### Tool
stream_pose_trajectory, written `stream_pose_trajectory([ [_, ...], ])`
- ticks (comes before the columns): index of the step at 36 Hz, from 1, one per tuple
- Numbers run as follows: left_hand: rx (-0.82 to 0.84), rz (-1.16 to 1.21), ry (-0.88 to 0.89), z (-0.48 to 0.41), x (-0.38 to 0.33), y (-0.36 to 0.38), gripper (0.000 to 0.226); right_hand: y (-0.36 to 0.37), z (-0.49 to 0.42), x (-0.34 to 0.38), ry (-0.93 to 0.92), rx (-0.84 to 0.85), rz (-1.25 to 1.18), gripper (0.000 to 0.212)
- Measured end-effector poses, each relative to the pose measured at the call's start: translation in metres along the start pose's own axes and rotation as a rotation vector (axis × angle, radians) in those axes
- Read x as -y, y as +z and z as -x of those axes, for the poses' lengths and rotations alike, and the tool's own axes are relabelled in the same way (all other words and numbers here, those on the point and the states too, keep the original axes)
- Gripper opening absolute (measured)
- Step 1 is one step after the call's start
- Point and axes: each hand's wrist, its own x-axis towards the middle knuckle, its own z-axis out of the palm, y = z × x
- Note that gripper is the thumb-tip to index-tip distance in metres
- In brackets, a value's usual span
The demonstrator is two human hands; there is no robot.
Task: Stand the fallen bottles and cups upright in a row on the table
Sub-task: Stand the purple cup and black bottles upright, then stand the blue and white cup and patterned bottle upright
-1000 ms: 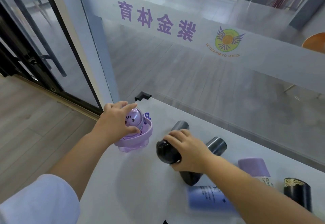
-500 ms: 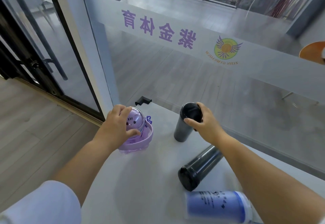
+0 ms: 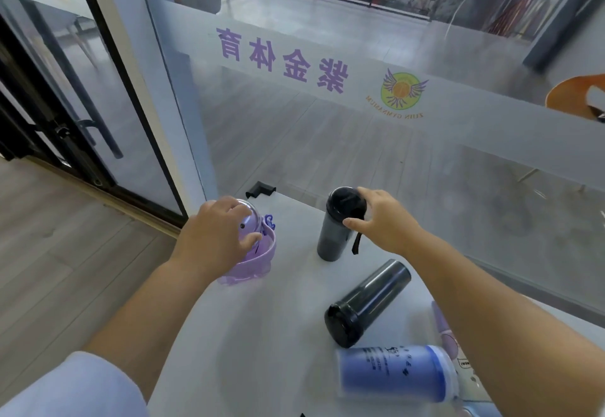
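A purple domed cup [image 3: 258, 259] stands upright near the far left corner of the white table [image 3: 262, 335]; my left hand [image 3: 216, 236] grips its clear dome from above. To its right a dark grey bottle [image 3: 334, 230] with a black cap stands upright, and my right hand [image 3: 383, 220] holds its cap between thumb and fingers. A second dark bottle [image 3: 366, 303] lies on its side nearer to me. A blue bottle [image 3: 396, 372] lies on its side at the table's near right. A lilac cup [image 3: 442, 325] lies partly hidden behind my right forearm.
A glass wall with a frosted band and purple lettering [image 3: 281, 56] runs right behind the table's far edge. A black corner guard [image 3: 260, 189] caps the table's far left corner. To the left the table ends above a wooden floor [image 3: 65, 236].
My right hand lifted the first dark bottle from lying to standing and moved it toward the glass wall, where it now stands. My left hand stays on the purple cup.
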Motion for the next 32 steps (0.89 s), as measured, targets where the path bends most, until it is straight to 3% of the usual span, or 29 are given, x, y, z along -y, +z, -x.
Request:
stream_pose_trajectory([
  [7,-0.016,0.156,0.111,0.031,-0.044,0.013,0.031,-0.011,0.043,-0.011,-0.025,-0.193,-0.091,0.049],
  [16,0.424,0.216,0.087,0.062,-0.086,0.085,0.042,0.020,0.127,-0.059,0.066,-0.159,-0.064,0.024],
  [20,0.555,0.242,0.032,0.063,-0.102,0.111,0.059,0.037,0.160,-0.079,0.120,-0.041,-0.006,0.037],
  [26,0.667,0.227,-0.049,0.060,-0.119,0.141,0.069,0.048,0.192,-0.103,0.124,0.250,0.245,0.076],
  [32,0.613,0.336,-0.133,0.063,-0.125,0.148,0.065,0.063,0.199,-0.113,0.147,0.357,0.351,0.081],
])
